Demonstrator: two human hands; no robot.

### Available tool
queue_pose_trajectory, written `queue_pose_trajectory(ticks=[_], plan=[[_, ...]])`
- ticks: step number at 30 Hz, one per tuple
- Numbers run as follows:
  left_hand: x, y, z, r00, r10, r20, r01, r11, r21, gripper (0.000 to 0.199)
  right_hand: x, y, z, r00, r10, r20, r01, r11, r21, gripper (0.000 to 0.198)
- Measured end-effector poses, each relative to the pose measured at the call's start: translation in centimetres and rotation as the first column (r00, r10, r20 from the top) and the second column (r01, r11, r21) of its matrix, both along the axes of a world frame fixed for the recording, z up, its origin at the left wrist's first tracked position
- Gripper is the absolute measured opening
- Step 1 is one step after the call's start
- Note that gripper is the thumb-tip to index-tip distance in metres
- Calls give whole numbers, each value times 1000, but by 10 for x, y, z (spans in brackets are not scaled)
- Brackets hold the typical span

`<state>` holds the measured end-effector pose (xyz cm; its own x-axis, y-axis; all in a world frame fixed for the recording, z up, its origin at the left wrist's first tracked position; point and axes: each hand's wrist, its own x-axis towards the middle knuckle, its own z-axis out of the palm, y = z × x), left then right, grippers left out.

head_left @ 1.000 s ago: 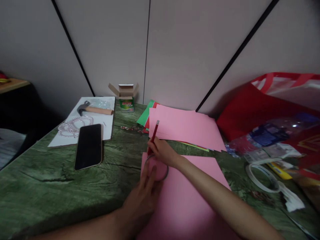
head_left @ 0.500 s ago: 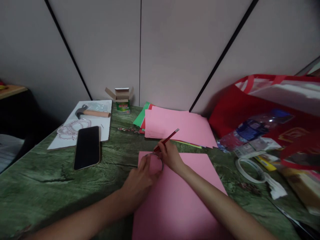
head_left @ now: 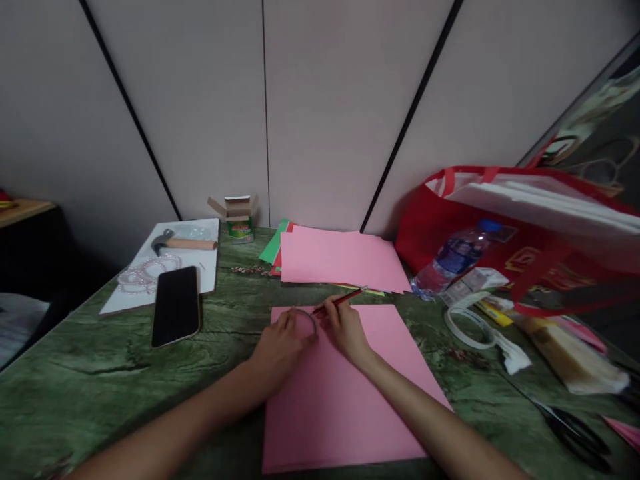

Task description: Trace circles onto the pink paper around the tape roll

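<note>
A pink sheet of paper (head_left: 345,420) lies flat in front of me. Near its upper left corner sits a thin, dark, round ring (head_left: 315,323). My left hand (head_left: 280,347) holds the ring against the paper, its fingers bent over the left side and partly hiding it. In my right hand (head_left: 346,331) is a dark red pencil (head_left: 352,295), pinched between the fingers and tilted low to the right. The pencil's lower end is by the ring's upper right edge; whether it touches the paper I cannot tell.
Behind lies a stack of pink sheets (head_left: 340,257). To the left are a phone (head_left: 176,307), a hammer (head_left: 190,244), bead strings (head_left: 145,272) and a small open box (head_left: 240,227). On the right are a red bag (head_left: 415,230), a bottle (head_left: 450,261), a tape roll (head_left: 467,328) and scissors (head_left: 575,430).
The pencil leans lower, its end now at the ring's upper right side, with my right hand following. My left hand stays on the ring. The camera view has turned slightly right.
</note>
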<state>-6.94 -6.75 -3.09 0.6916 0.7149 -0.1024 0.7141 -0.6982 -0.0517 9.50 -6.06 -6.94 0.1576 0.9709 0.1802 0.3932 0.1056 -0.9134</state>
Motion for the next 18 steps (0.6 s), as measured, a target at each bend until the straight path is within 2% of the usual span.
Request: queue_pose_trajectory(ticks=[5,9,13,16,18], plan=[[0,5,9,999,-42,-7,42,999,-19,33,-1,-15,-3,995,-33,-96,33,999,-5,28],[1,5,13,1000,-14,9,14,1000,-7,29,-1,-29,-3,995,-28,-99,30,999,13,34],[1,8,12,996,38,80,-36,999,-20,31,1,-46,-4,976,-8,-220,17,999,40,35],[2,10,14,996,65,60,-62,997,-39,29,1,-62,-5,952,7,-305,19,997,81,32],[3,13,16,997,63,37,-62,997,-45,27,-1,-74,-4,952,16,-306,18,994,109,28]])
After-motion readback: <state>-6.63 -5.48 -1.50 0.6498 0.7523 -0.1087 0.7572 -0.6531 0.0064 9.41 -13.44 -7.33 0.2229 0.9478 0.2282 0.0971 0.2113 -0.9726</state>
